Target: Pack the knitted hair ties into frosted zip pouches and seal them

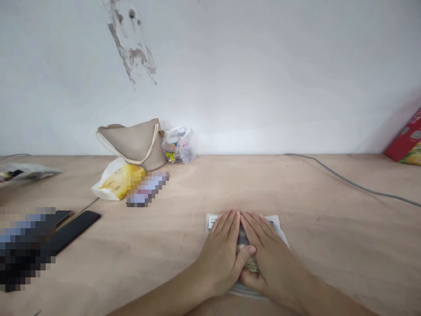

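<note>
A flat clear plastic packet (251, 264) lies on the wooden tabletop near its front, with a small white label (213, 221) at its far left corner. Something dark and something beige show through between my hands; what it is I cannot make out. My left hand (223, 254) rests flat on the left half of the packet, fingers stretched forward. On the right half lies my right hand (268, 254), also flat. The two index fingertips meet near the far edge, and my thumbs come together over the middle. Most of the packet is hidden beneath both palms.
Back left stand a beige bag (131, 142), a clear plastic bag with a bottle (180, 145), and a yellow-white tissue pack (120, 180) beside a blurred flat item (148, 188). Dark flat objects (77, 230) lie left. A grey cable (345, 177) and red box (406, 140) are right.
</note>
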{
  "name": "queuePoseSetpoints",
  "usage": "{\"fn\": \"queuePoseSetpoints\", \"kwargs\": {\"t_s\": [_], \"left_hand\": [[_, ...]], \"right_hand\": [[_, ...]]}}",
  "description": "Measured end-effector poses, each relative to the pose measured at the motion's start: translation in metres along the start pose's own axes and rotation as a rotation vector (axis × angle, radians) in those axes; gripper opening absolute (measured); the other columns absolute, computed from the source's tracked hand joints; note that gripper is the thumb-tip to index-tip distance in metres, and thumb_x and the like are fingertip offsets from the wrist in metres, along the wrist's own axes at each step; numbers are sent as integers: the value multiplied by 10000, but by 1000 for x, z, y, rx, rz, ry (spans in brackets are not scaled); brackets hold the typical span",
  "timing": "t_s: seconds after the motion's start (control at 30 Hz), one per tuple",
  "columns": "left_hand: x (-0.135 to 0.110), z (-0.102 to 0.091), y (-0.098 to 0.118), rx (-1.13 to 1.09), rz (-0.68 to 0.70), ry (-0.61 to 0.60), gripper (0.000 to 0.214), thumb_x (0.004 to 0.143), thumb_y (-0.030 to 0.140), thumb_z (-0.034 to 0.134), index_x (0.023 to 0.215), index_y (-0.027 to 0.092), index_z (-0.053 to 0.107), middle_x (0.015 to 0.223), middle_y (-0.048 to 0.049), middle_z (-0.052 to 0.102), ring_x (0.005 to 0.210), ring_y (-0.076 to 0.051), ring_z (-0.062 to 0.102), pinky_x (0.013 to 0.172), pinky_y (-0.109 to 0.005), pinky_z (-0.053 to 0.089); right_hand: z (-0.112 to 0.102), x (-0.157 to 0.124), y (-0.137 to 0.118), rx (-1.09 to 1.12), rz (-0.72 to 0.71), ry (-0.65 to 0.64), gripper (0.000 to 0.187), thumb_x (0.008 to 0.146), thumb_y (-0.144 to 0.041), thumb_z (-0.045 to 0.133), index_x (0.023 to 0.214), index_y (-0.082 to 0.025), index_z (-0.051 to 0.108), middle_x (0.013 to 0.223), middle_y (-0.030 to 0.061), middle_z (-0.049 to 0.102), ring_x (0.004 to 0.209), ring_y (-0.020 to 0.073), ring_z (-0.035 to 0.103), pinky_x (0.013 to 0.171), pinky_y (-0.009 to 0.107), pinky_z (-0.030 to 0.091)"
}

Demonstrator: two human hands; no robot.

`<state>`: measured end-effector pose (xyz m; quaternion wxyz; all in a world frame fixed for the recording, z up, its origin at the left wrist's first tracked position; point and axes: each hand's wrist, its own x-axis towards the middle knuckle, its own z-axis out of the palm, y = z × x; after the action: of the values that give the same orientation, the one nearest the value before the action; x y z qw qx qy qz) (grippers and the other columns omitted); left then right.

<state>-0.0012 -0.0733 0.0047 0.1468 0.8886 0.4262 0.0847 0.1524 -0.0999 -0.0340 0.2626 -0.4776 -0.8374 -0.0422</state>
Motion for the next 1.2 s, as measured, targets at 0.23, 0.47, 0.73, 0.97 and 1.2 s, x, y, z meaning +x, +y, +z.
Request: {"fn": "queuePoseSetpoints", "kwargs": {"t_s": [0.23, 0.47, 0.73, 0.97, 1.2], "left_hand": [[-1, 3, -7, -69, 49, 7, 824, 822, 557, 494, 1435, 77, 225, 1482, -218, 247, 1373, -349, 210, 1086, -572, 252], [0, -1, -12, -48, 1, -93, 1063, 657, 663, 612, 1450, 101, 182, 1502, -214, 189, 1384, -381, 136, 1087, -590, 209], [-15, -6, -28, 39, -5, -71, 1149, 599, 809, 490, 1447, 92, 194, 1497, -233, 189, 1380, -388, 148, 1096, -577, 178], [-40, -12, -52, 117, -40, 48, 1003, 719, 742, 435, 1453, 110, 173, 1492, -209, 231, 1375, -353, 212, 1098, -526, 209], [-55, 17, -8, 167, 490, 818, 144, 779, 240, 607, 920, 230, 638, 884, -18, 712, 933, -191, 620, 871, -327, 435]], "right_hand": [[6, -11, 12, 53, 22, -26, 1002, 656, -478, 620, 1425, -35, 154, 1397, 235, 381, 1327, 340, 282, 1044, 530, 306], [5, -24, 29, -35, 62, -82, 1291, 599, -808, 524, 1432, -115, -180, 1429, 250, 319, 1315, 391, 282, 984, 578, 352], [-2, -36, 39, -88, 52, -104, 1219, 668, -759, 513, 1423, -123, -204, 1411, 271, 337, 1291, 387, 328, 956, 566, 386], [-17, -60, 57, 37, 156, -57, 946, 770, -644, 502, 1469, -149, 99, 1412, 203, 375, 1279, 358, 369, 975, 554, 376], [-51, -77, 51, 616, 693, -81, 470, 845, -478, 487, 1250, -243, 452, 814, 10, 700, 805, 232, 671, 737, 362, 539]]}}
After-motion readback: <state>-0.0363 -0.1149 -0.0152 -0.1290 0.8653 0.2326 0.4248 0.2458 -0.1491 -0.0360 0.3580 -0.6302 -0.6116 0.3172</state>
